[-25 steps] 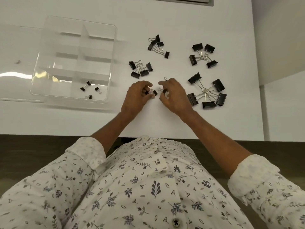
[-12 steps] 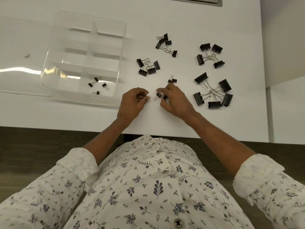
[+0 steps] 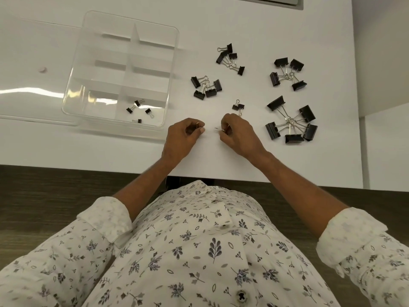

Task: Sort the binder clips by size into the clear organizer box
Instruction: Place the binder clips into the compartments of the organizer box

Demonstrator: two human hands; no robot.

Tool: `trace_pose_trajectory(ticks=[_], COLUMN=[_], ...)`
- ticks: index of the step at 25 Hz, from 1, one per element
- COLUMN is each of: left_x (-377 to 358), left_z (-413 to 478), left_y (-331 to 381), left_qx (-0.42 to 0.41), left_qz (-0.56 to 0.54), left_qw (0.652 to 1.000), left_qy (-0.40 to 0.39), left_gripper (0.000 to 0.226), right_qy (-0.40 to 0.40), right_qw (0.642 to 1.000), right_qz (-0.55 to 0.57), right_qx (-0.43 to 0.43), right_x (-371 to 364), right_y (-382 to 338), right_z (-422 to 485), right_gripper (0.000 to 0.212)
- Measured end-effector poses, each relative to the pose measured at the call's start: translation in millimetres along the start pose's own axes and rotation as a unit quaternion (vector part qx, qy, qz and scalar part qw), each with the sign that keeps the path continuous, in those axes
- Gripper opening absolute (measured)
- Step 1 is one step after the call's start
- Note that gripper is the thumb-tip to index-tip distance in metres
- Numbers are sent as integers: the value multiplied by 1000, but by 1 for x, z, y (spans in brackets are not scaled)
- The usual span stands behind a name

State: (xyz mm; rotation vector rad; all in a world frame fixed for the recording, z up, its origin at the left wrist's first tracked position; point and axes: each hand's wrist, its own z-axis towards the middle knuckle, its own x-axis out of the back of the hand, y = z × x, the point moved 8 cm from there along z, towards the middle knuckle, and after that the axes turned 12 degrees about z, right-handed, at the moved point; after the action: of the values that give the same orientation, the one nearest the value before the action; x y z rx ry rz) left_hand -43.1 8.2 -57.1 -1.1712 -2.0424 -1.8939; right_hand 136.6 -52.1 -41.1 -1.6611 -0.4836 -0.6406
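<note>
Both grips, left hand and right hand, pinch tiny clips that may slip and scatter before reaching the organizer box, upper left.

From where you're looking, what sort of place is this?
Probably an office or study desk. A plain white table holds binder clips grouped in piles by size, beside a clear organizer box with dividers. The person sits at its edge, above a dark wood-look floor.
</note>
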Motion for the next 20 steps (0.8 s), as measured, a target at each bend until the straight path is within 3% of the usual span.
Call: trace_pose_trajectory(ticks=[2,3,5,7,9,13,20], left_x=[1,1,3,10,26,65,117], left_z=[-1,-2,-5,-6,-4,12,49], left_y=[0,3,14,28,39,40,13], left_qx=[42,63,98,118,137,213,276], left_qz=[-68,-114,-194,-265,-334,-451,-513], left_qw=[997,991,975,955,931,867,812], left_qy=[-18,-31,-56,-66,-55,6,48], left_gripper=[21,22,24,25,23,26,67], right_qy=[43,51,36,34,34,13,-13], right_qw=[977,938,811,689,623,641,573], right_qz=[168,287,517,654,708,705,760], right_qx=[-121,-188,-271,-311,-330,-303,-306], right_x=[3,0,-11,-15,-15,-18,-44], right_y=[15,21,15,1,-16,-67,-148], right_z=[-3,-5,-9,-9,-4,27,91], right_gripper=[14,17,13,16,21,28,32])
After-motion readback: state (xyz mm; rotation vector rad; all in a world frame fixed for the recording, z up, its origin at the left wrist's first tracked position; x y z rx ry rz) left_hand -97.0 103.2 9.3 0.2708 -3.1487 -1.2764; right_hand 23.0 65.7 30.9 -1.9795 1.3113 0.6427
